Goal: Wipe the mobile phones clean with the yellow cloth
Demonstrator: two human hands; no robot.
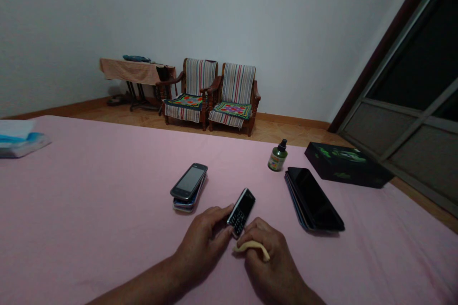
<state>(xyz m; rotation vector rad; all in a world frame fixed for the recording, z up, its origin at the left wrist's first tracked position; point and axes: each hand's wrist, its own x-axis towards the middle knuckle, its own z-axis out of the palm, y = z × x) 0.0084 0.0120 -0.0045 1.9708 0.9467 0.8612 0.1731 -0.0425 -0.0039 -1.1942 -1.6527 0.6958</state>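
Pink fabric cover (89,200): is spreading under the hands and the things around them; the directions below are counted from the phone at the dial's centre.

Slim black-and-silver keypad phone (243,207): is lying at that centre, screen and keys facing up, its top end pointing towards 1 o'clock; whether it is touching the cover cannot be told.

Left hand (203,238): is coming in from 8 o'clock, pinching the phone between thumb and fingers at its left edge and lower end.

Right hand (270,248): is coming in from 5 o'clock, pinching a folded, pale yellow cloth (254,245) between thumb and curled fingers, just beside the phone's lower right edge; whether they are touching is unclear.

Dark touchscreen phone with a grey screen (191,181): is topping a small pile at 10 o'clock.

Large, flat, black glossy-screened device (317,200): is resting on other flat devices at 3 o'clock.

Green bottle with a black top (277,158): is standing upright at 1 o'clock.

Black rectangular box with green print (347,164): is lying at 2 o'clock.

White-and-blue packet (21,140): is sitting between 9 and 10 o'clock, running out of view.

Two dark wooden armchairs (215,85): are standing beyond the cover, around 12 o'clock.
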